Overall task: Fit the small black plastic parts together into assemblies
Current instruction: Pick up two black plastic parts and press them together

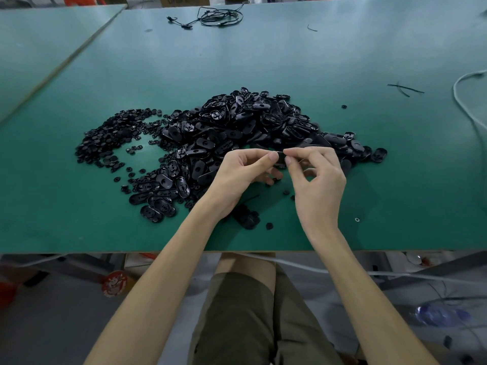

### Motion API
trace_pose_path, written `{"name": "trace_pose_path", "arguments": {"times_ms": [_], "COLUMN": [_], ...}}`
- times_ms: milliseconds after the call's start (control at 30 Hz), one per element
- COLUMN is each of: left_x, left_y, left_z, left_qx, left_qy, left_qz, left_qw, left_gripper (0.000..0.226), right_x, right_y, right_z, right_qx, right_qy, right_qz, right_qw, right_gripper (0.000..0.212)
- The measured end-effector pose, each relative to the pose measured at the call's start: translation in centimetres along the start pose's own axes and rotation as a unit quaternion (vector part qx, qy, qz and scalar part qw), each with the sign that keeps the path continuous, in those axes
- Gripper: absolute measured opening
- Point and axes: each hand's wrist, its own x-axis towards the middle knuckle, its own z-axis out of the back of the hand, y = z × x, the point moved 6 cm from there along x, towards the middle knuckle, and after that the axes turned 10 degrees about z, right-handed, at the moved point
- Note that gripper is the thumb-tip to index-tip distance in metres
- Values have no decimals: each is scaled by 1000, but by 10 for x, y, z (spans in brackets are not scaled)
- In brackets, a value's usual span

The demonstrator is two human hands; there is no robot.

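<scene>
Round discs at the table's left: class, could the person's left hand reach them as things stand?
Probably yes: the discs lie uncovered left of the left hand, only low oval parts between. But that hand and the right hand pinch a black part.

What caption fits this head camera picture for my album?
Left hand and right hand pinch one black part over the heap of parts on a green table.

left hand [243,175] pinches part [281,157] | right hand [317,177] too (fingertips meeting)
</scene>
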Motion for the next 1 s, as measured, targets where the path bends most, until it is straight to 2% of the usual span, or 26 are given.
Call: {"name": "trace_pose_path", "arguments": {"times_ms": [233, 700, 1000], "left_x": [-2, -3, -1], "left_y": [-3, -3, -3], "left_z": [1, 0, -2], "left_qx": [-44, -44, -17], "left_qy": [1, -1, 12], "left_qz": [19, 34, 23], "left_qw": [999, 998, 1000], "left_gripper": [28, 25, 30], "right_x": [0, -1, -1], "right_y": [9, -1, -3], "right_z": [-4, -6, -7], "right_qx": [5, 75, 70], "right_qy": [32, 27, 38], "right_qz": [53, -2, -12], "right_qw": [998, 997, 997], "right_gripper": [19, 6, 13]}}
